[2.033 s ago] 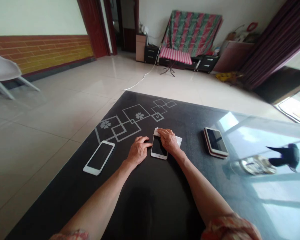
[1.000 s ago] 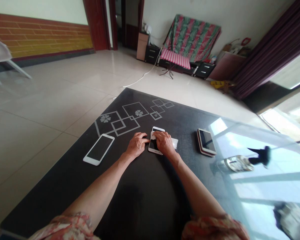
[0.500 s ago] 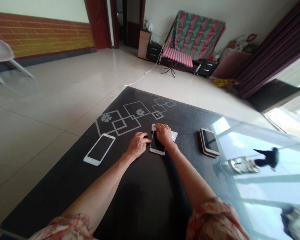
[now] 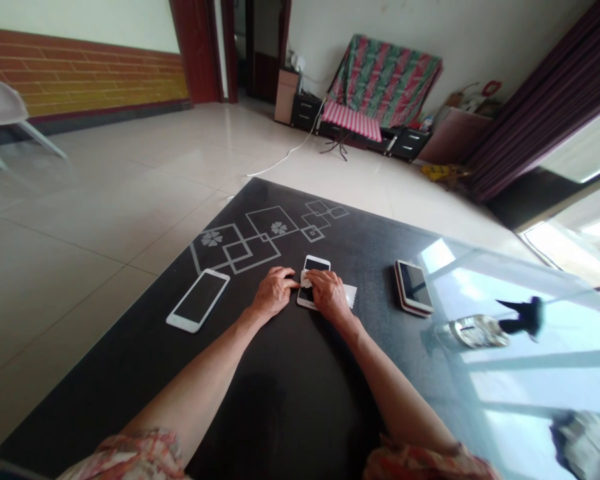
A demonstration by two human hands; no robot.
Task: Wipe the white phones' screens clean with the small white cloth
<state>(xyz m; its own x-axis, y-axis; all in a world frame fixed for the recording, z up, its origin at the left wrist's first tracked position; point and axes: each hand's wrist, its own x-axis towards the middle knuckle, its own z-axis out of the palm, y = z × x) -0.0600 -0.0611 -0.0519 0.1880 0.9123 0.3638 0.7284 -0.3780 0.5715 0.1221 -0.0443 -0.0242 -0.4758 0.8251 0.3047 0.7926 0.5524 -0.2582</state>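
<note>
The white-framed smartphone with a dark screen [image 4: 318, 263] lies flat, screen up, on the glossy black bench [image 4: 280, 393], directly under the right hand [image 4: 330, 293]. That hand has its fingers bent together, pinching a thin white cloth with a zigzag edge [image 4: 351, 293] and pressing its bunched end onto the smartphone's screen; the zigzag edge shows just to the right of the smartphone. The left hand [image 4: 273, 292] rests at the smartphone's left side, its fingers loosely bent and parted, one fingertip reaching the smartphone's edge; whether it presses there, I cannot tell.

Farther to the left of the smartphone lies a larger white phone with a dark screen [image 4: 199, 301], flat and set at a slant. Well to the right of the smartphone, another white-rimmed phone [image 4: 414, 287] lies on top of a flat item with a reddish edge. Farther right of the smartphone is a clear bottle with a black spray head [image 4: 473, 332]; I cannot tell whether it stands or lies. A crumpled grey bundle [image 4: 587, 443], partly cut off, sits far to the smartphone's right and nearer the person. Beyond the smartphone, pale grey squares and flowers [image 4: 279, 228] decorate the bench.
</note>
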